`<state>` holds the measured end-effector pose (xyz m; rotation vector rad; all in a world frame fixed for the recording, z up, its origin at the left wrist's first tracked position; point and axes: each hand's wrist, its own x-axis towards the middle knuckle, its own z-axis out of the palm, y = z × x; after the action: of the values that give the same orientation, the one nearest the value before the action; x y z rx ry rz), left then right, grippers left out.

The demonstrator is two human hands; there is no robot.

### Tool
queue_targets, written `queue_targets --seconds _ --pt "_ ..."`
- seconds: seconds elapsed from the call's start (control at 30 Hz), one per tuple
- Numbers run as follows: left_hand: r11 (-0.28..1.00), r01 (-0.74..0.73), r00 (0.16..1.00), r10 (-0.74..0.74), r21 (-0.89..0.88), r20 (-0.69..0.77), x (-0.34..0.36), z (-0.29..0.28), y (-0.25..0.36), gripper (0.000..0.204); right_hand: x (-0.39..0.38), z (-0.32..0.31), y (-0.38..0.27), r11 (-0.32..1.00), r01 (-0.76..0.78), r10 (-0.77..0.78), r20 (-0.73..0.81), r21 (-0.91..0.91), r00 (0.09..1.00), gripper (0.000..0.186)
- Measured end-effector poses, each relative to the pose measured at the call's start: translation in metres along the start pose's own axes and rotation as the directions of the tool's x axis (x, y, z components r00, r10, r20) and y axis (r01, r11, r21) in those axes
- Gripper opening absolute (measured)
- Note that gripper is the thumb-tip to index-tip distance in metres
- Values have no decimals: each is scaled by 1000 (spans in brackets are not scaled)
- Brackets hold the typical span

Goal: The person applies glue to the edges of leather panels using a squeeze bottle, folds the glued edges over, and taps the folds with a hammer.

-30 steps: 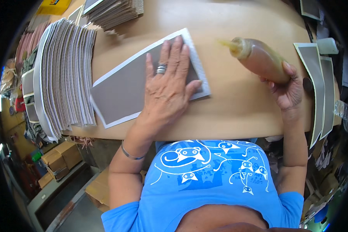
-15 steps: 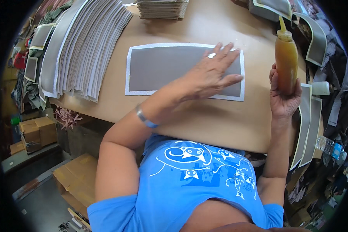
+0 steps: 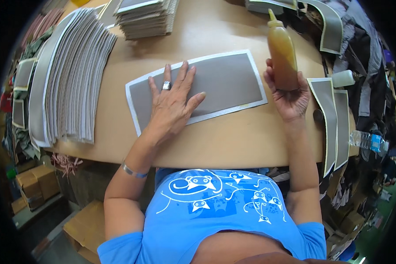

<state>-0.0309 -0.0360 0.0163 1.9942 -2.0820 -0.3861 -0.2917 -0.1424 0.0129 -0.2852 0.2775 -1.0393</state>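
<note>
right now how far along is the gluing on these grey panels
Looks done: a few white-edged panels lie spread at the right. In hand: the left hand presses flat on one grey panel while the right hand holds the amber squeeze bottle upright beside it; no glue is visible on the panel. Left: a big fanned stack on the left and another pile at the top.

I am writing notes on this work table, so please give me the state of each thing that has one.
Grey sheet: lying flat on the table, pressed down by the left hand.
Squeeze bottle: upright, nozzle up, held in the right hand.
Fanned stack of sheets: leaning in a row at the left.
Water bottle: lying on its side at the right.
</note>
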Motion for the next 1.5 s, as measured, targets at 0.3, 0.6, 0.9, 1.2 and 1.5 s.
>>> queue_targets --seconds 0.3,0.6,0.9,1.2,1.5 --pt "996 -16 1000 14 92 17 -19 -23 -14 61 28 0 -45 679 268 -266 111 -684 958 55" --pt "990 -12 998 4 140 59 -36 -19 -19 69 39 1 -26 61 307 -484 241 -950 841 58" --pt "998 -27 1000 27 -49 14 -40 -26 -24 71 -2 0 -31 11 155 -497 129 -988 858 57" --pt "998 -27 996 22 56 82 -38 -31 -19 69 40 -11 -42 395 337 -598 39 -855 800 64" --pt "998 -35 998 32 45 59 -34 -29 -19 67 23 -11 -31 111 174 -525 91 -978 846 57"
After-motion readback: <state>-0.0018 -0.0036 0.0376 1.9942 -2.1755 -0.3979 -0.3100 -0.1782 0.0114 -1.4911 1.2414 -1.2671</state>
